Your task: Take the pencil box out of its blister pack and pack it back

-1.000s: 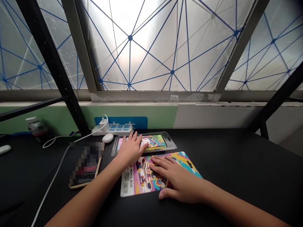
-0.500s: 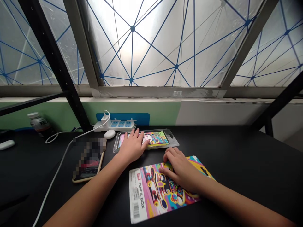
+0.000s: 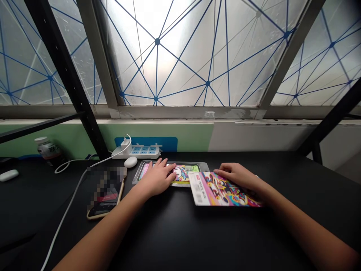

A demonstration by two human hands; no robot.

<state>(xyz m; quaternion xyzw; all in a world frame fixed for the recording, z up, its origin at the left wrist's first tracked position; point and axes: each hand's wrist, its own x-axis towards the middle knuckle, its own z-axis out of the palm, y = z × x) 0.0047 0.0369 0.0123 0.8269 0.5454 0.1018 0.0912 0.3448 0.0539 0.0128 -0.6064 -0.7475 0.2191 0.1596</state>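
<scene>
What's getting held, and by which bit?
The right grip holds the pencil box card by its far edge; the left grip rests on the clear package.

window (image 3: 180, 49): main light, centre glaring white
right pane (image 3: 318, 64): upper corner dark
desk (image 3: 158, 233): dim
phone (image 3: 105, 194): partly pixelated
card (image 3: 225, 190): print blurred

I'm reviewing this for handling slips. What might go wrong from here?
The printed card is held by the right hand toward its far edge, so it might slip or bend. Its left end overlaps the plastic package in this view and could catch on it. The left hand lies on that package, its forearm close to the phone; a careless move might nudge the phone.
</scene>
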